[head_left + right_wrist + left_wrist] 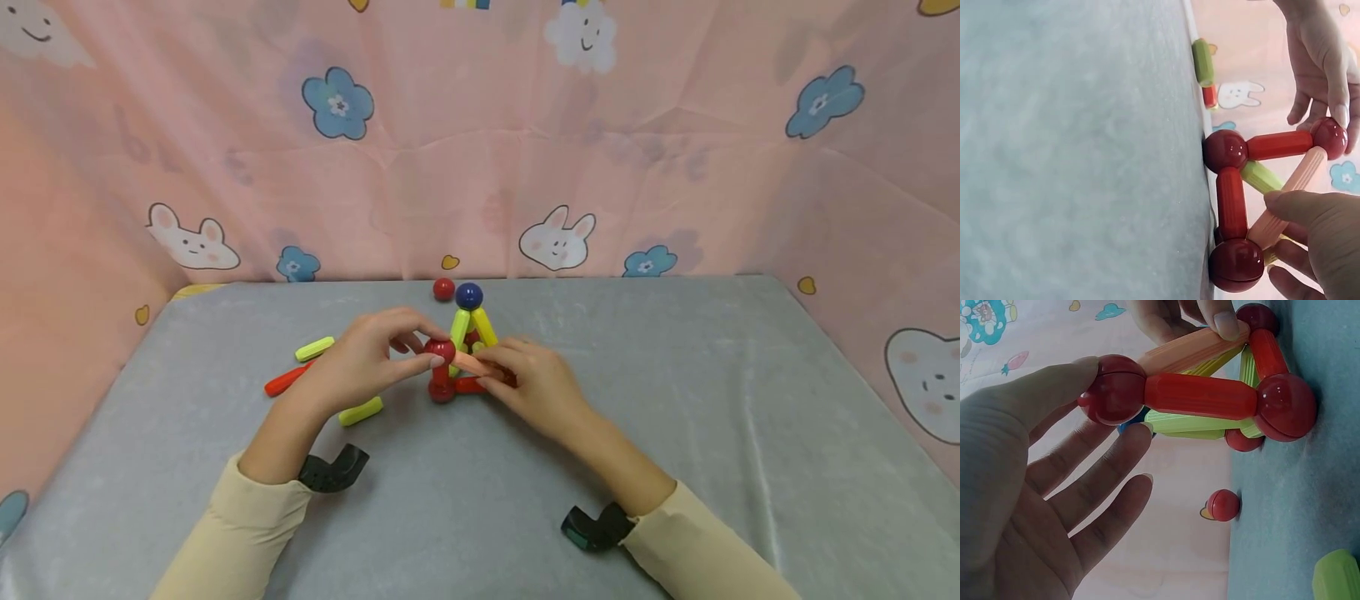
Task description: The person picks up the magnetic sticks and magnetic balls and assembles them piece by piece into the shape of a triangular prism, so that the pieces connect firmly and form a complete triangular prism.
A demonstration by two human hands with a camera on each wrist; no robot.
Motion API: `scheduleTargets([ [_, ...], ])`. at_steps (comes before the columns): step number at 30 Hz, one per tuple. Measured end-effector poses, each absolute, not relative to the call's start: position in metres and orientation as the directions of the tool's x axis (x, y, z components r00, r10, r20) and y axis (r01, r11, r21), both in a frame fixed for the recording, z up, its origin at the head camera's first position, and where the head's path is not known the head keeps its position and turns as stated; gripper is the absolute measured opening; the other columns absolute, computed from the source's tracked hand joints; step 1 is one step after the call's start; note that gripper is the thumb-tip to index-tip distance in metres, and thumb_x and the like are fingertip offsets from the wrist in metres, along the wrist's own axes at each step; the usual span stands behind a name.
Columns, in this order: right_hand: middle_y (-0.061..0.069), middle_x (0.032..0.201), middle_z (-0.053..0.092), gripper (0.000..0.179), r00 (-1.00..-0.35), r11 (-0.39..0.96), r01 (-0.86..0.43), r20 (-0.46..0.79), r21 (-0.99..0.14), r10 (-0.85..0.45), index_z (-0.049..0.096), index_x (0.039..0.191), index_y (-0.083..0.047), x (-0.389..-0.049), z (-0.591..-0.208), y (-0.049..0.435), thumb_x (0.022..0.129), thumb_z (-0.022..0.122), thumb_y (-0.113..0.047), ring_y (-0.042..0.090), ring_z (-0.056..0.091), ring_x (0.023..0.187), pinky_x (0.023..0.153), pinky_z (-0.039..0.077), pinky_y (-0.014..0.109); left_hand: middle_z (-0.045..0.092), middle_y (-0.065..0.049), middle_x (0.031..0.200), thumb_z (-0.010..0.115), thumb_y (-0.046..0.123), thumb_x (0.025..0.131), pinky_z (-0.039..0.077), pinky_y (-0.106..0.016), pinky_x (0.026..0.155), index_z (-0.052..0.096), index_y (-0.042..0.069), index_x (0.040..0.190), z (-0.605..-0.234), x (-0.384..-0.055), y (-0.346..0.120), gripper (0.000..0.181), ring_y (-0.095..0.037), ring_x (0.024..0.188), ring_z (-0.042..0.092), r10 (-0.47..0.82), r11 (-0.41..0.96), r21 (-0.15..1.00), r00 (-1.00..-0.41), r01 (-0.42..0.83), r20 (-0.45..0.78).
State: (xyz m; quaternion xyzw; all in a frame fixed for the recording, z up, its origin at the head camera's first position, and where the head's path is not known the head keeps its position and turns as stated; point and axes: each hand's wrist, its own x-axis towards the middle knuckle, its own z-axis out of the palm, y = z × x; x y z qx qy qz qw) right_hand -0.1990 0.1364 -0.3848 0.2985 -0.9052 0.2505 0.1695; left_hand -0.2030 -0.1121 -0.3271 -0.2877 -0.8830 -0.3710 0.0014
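A frame of magnetic rods and balls stands on the grey table. My left hand pinches a red ball between thumb and fingers. That ball tops an upright red rod, which rises from a lower red ball. With thumb and fingertips my right hand grips a peach rod, slanting from the upper ball down to another red ball. A second red rod joins the two lower balls. Behind, yellow-green and yellow rods meet at a blue ball.
A loose red ball lies near the table's far edge. Left of the frame are two yellow-green rods and a red rod, partly behind the left hand. A pink patterned cloth hangs behind the table.
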Motion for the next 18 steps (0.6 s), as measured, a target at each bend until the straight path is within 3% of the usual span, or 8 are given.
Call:
scheduleTargets([
  [4,0.001,0.092,0.072,0.029,-0.745,0.675,-0.652,0.461,-0.347,-0.483,0.077,0.111,-0.013,-0.203,-0.383,0.139,0.084,0.084,-0.022,0.015,0.058,0.079,0.067,0.050,0.024,0.071,0.005,0.115,0.076,0.022,0.091,0.058,-0.037,0.091,0.072,0.021,0.116,-0.326,-0.203,-0.113,0.025,-0.012,0.099,0.070,0.510,0.559,0.650,-0.832,0.515,0.221],
  [7,0.003,0.094,0.073,0.030,-0.738,0.611,-0.670,0.473,-0.422,-0.482,0.077,0.110,-0.010,-0.208,-0.382,0.145,0.084,0.084,-0.022,0.017,0.060,0.080,0.067,0.054,0.029,0.071,0.005,0.115,0.076,0.022,0.091,0.057,-0.037,0.091,0.072,0.021,0.116,-0.326,-0.203,-0.114,0.025,-0.012,0.099,0.069,0.506,0.562,0.648,-0.833,0.514,0.222],
  [13,0.010,0.102,0.073,0.031,-0.852,0.491,-0.523,0.404,-0.697,-0.333,0.075,0.112,-0.009,-0.216,-0.388,0.159,0.084,0.082,-0.019,0.022,0.063,0.088,0.075,0.060,0.037,0.070,0.005,0.116,0.076,0.023,0.092,0.057,-0.036,0.090,0.071,0.021,0.117,-0.326,-0.202,-0.114,0.026,-0.012,0.097,0.068,0.505,0.581,0.633,-0.837,0.511,0.212],
  [18,0.010,0.107,0.069,0.029,-0.909,0.429,-0.392,0.271,-0.814,-0.316,0.073,0.109,-0.012,-0.223,-0.401,0.167,0.083,0.084,-0.019,0.022,0.063,0.099,0.084,0.057,0.036,0.070,0.005,0.118,0.075,0.025,0.093,0.057,-0.036,0.092,0.070,0.022,0.119,-0.326,-0.202,-0.114,0.027,-0.012,0.100,0.068,0.504,0.596,0.621,-0.839,0.509,0.204],
])
